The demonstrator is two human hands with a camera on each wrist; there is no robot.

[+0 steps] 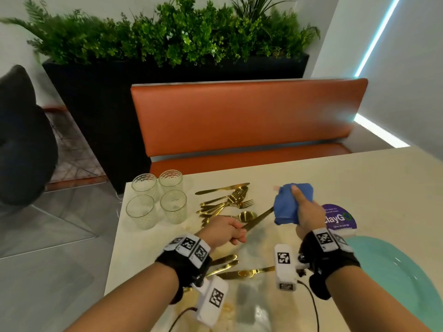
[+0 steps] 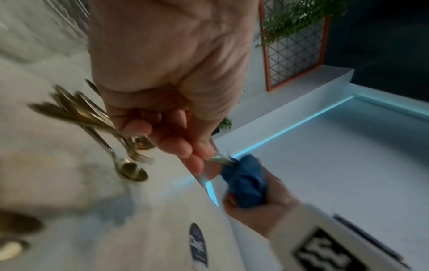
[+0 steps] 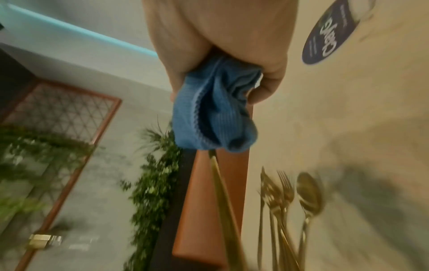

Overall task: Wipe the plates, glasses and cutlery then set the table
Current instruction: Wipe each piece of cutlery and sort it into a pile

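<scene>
My left hand [image 1: 227,232] grips the handle of a gold knife [image 1: 260,218] above the cream table [image 1: 311,178]. The knife's blade end disappears into a bunched blue cloth [image 1: 291,203], which my right hand [image 1: 305,212] holds wrapped around it. In the left wrist view my curled fingers [image 2: 183,146] clasp the knife [image 2: 220,159] where it meets the cloth [image 2: 246,181]. In the right wrist view the cloth [image 3: 213,113] hangs from my palm with the knife [image 3: 225,205] leading out below. A heap of gold forks, spoons and knives [image 1: 227,201] lies behind my left hand.
Several ribbed glasses [image 1: 157,200] stand at the table's far left corner. More gold cutlery [image 1: 237,268] lies near my wrists. A teal plate [image 1: 393,276] sits at the right, behind it a purple sticker [image 1: 340,218]. An orange bench [image 1: 247,116] and a planter [image 1: 167,39] lie beyond.
</scene>
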